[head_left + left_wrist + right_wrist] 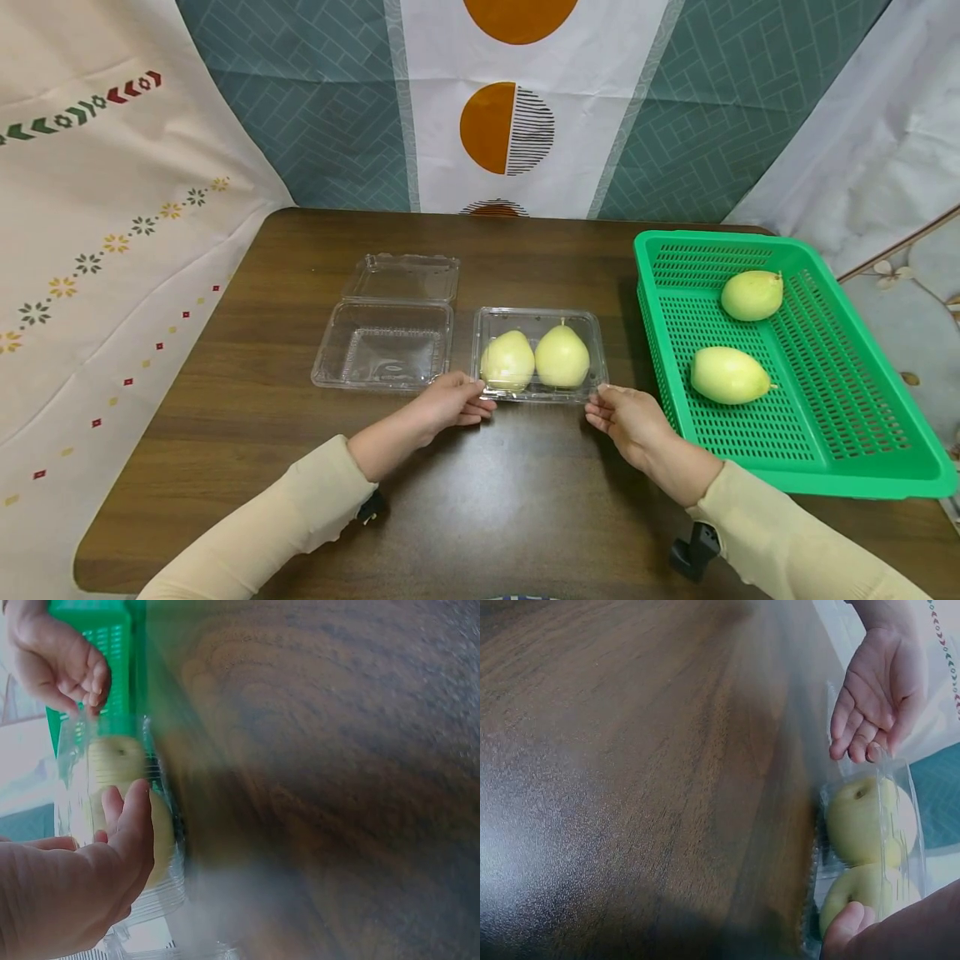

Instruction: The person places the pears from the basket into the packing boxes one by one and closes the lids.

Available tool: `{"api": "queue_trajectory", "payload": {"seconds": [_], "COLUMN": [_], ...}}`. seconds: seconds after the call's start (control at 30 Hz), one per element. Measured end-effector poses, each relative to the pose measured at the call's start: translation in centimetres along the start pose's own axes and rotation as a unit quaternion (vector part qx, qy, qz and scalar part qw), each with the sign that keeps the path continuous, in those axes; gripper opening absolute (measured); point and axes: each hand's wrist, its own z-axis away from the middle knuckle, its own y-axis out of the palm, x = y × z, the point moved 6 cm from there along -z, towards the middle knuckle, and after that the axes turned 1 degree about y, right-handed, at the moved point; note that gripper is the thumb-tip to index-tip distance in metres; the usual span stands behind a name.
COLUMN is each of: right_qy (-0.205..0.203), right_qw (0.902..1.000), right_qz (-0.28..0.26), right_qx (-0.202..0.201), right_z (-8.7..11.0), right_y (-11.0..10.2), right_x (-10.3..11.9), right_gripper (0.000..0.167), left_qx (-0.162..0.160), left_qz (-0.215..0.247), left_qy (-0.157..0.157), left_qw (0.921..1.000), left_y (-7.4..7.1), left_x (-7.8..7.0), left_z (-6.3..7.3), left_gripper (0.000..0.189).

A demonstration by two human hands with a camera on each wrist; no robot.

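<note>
A closed clear plastic clamshell box (pixel 517 315) lies mid-table with two pale yellow-green pears inside, a left pear (pixel 507 361) and a right pear (pixel 562 357). My left hand (pixel 452 402) pinches the box's near left corner, thumb at the rim and fingers below it. At the near right corner my right hand (pixel 626 421) holds the rim the same way. In the right wrist view, the pears (pixel 862 817) show through the plastic wall, with the left hand (pixel 881 690) at the far end of the box.
An open clear clamshell (pixel 333 362) lies just left of the box, its lid folded back. On the right stands a green basket (pixel 870 308) holding an upper pear (pixel 752 296) and a lower pear (pixel 730 376). Hanging cloths (pixel 322 125) border the brown table (pixel 247 350).
</note>
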Motion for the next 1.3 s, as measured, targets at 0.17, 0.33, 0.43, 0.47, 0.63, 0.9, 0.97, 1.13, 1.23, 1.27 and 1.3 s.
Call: {"api": "queue_trajectory", "payload": {"seconds": [0.17,0.33,0.43,0.47,0.63,0.9,0.97,1.13,1.23,1.27,1.3], "right_qy": [0.006,0.009,0.004,0.001,-0.014,-0.028,-0.028,-0.031,-0.037,-0.04,-0.045], "right_qw": [1.0,0.9999,0.9999,0.9999,0.9999,0.9995,0.9995,0.999,0.9982,0.9978,0.9973], "right_qz": [-0.002,0.0,0.0,0.0,0.004,0.009,0.001,-0.012,-0.023,-0.03,-0.036], "right_qx": [0.006,0.009,0.011,0.011,0.008,-0.009,-0.014,-0.029,-0.041,-0.044,-0.047], "right_z": [0.14,0.25,0.19,0.18,0.15,0.21,0.19,0.1,-0.03,-0.07,-0.11], "right_y": [-0.02,0.1,0.15,0.14,0.04,-0.04,0.11,0.35,0.4,0.44,0.49], "right_x": [-0.02,0.05,0.12,0.13,0.05,-0.21,-0.22,-0.29,-0.33,-0.33,-0.34], "right_gripper": [0.016,0.017,0.016,0.015,0.015,0.02,0.02,0.013,0.012,0.012,0.011], "left_qx": [0.003,-0.005,-0.014,-0.017,-0.031,-0.028,-0.028,-0.029,-0.025,-0.024,-0.023], "left_qz": [0.016,0.021,0.031,0.035,0.052,0.06,0.062,0.073,0.076,0.074,0.072], "left_qy": [-0.011,-0.018,-0.019,-0.018,-0.019,-0.014,-0.014,-0.019,-0.017,-0.016,-0.015], "left_qw": [0.9998,0.9996,0.9993,0.9991,0.998,0.9977,0.9976,0.9967,0.9967,0.9968,0.997], "left_y": [0.1,0.06,0.06,0.06,0.02,0.04,0.01,0.23,0.47,0.54,0.59], "left_x": [0.26,0.3,0.33,0.35,0.43,0.45,0.47,0.4,0.23,0.19,0.17], "left_z": [-0.25,-0.41,-0.42,-0.41,-0.5,-0.45,-0.43,-0.4,-0.33,-0.32,-0.32], "left_gripper": [0.026,0.023,0.018,0.016,0.01,0.017,0.017,0.018,0.016,0.015,0.014]}}
